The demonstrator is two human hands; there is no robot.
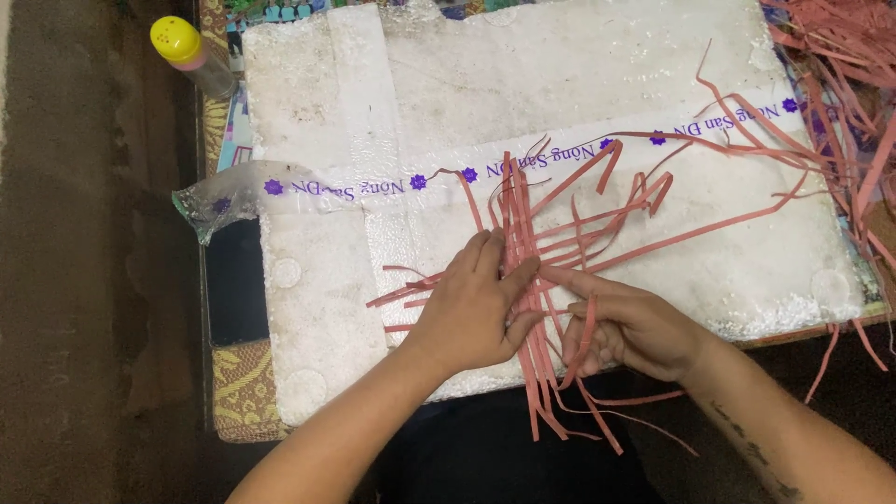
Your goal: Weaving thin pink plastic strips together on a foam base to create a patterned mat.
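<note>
Several thin pink paper strips [523, 224] lie crossed on a white foam board [597, 75]. My left hand [471, 308] presses flat on the strips where they cross, fingers pointing up and right. My right hand [625, 327] sits just right of it, its forefinger stretched left onto the crossing, with one pink strip [581, 350] curled between its fingers. Loose strip ends hang over the board's near edge.
A pile of more pink strips [840, 56] lies at the board's far right. Clear printed tape [373, 185] runs across the board. A bottle with a yellow cap [187, 51] stands at the top left. A dark phone [235, 280] lies by the board's left edge.
</note>
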